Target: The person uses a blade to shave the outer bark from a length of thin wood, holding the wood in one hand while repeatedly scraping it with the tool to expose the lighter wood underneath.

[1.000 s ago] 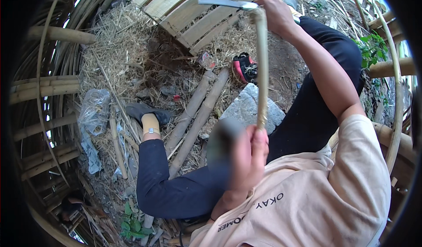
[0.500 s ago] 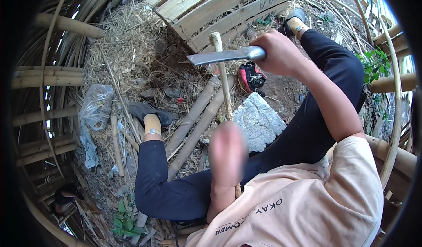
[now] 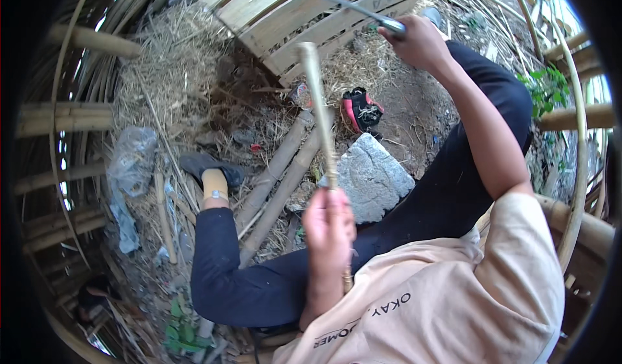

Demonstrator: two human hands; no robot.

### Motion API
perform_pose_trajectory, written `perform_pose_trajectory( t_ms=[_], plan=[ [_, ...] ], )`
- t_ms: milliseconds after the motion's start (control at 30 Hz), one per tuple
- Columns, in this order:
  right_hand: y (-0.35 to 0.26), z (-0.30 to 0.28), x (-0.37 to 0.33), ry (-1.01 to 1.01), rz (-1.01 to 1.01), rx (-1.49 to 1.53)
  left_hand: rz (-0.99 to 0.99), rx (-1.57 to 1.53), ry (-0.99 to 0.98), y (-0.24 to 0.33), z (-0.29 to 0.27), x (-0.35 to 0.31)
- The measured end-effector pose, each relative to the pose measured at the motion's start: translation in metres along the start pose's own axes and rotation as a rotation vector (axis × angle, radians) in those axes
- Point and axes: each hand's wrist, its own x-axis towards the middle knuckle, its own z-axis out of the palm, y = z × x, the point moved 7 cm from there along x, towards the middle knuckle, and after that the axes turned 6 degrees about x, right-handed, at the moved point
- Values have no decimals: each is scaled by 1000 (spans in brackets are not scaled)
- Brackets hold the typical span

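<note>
The knife (image 3: 363,13) is being lifted away from the bamboo stick (image 3: 322,114), where half a second ago its blade was being laid across the stick's far end; it is now being carried up and to the right, well apart from the stick's tip; judged from this, one cut is being finished and the blade is being drawn back for another. The stick is being kept upright, slightly tilted, in the middle of the scene, above the grey stone (image 3: 370,177) lying on the ground between the legs. The left hand (image 3: 329,225) is being closed tightly round the stick's near part, fingers wrapped, forearm rising from the near edge; the right hand (image 3: 420,41) is being clenched round the knife handle at the far right, the arm being stretched out over the right knee, the blade pointing left toward the slatted bamboo panel (image 3: 311,8).
</note>
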Motion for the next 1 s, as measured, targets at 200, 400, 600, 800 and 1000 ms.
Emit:
perform_pose_trajectory(
  t_ms=[200,400,600,800,1000],
  plan=[
    [-56,-15,-26,-181,-4,266,-5,-96,-113,11,-1,3],
    [-87,-2,-40,-311,-211,221,-61,-121,-112,-4,-4,13],
    [-80,6,-46,-346,-212,204,-77,-104,-118,-6,3,15],
    [-75,14,-46,-398,-214,62,-94,-109,-127,-7,5,17],
    [-75,15,-48,-394,-221,15,-108,-121,-148,-10,6,20]
  ],
)
